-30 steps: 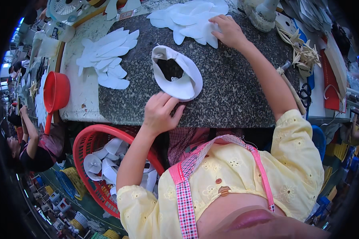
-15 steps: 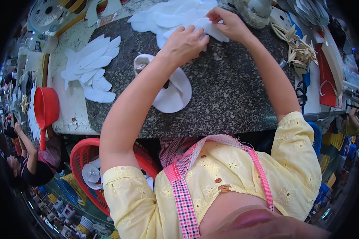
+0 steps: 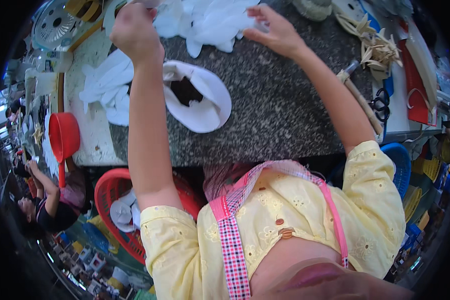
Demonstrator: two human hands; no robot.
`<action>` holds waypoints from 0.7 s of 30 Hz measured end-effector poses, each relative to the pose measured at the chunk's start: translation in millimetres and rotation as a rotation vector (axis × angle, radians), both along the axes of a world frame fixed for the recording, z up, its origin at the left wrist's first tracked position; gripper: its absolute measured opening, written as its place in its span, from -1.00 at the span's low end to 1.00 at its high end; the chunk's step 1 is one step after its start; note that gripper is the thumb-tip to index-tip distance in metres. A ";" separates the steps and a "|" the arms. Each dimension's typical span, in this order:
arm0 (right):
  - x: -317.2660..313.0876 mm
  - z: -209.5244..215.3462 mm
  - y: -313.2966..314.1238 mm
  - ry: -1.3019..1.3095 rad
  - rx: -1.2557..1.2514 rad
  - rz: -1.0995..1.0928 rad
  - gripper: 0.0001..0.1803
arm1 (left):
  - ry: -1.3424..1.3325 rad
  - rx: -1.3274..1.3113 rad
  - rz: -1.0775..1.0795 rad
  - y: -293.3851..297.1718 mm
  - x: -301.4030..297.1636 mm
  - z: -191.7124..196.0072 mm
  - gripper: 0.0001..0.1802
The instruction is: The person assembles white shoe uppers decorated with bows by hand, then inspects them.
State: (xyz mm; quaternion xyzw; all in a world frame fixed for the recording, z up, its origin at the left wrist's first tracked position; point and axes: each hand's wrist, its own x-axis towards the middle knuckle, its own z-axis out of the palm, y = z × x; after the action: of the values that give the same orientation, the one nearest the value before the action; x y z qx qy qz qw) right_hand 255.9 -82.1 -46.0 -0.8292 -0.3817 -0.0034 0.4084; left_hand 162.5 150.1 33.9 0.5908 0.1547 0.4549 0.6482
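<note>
My left hand is lifted at the far left of the table, above the left pile of white pieces. Its fingers are curled closed, blurred and partly cut off by the top edge, so what they hold is unclear. My right hand hovers with fingers apart, just right of a heap of white petal-shaped flat pieces. A second pile of similar white pieces lies left, partly behind my left arm. A white curved piece with an open middle lies on the dark speckled slab, between my forearms.
A wooden-handled tool and black-handled scissors lie at the right, below a bundle of pale strips. A red dipper sits at the left edge. Below the table stands a red basket. A person works farther left.
My left hand has swung left, away from the far heap. My right hand has drawn back slightly with its fingers spread. More of the wooden-handled tool shows now.
</note>
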 end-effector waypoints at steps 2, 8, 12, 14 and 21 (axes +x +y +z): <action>-9.6 11.0 8.7 -0.157 0.359 0.217 -0.37 | 0.102 0.164 -0.086 -40.1 -46.2 -4.6 -0.81; -59.3 32.8 33.3 0.373 0.271 0.203 -0.28 | 0.311 0.527 -0.180 -66.8 -104.1 -36.6 -0.80; -30.4 25.5 39.4 0.996 0.441 0.026 -0.43 | 0.268 1.027 -0.279 -72.9 -101.2 -35.1 -0.73; -31.4 36.2 36.0 0.760 0.183 0.078 -0.45 | 0.220 1.043 -0.226 -77.2 -103.0 -29.7 -0.77; -52.4 54.9 4.5 0.578 0.464 0.403 -0.57 | 0.098 -0.076 -0.138 -76.8 -106.9 -0.1 -0.85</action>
State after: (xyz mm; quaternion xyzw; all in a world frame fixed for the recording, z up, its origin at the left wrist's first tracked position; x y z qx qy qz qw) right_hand 203.5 -77.6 9.0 -0.5910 -0.3950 0.2235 0.6669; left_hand 55.6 73.3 33.8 0.5966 0.1620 0.3734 0.6916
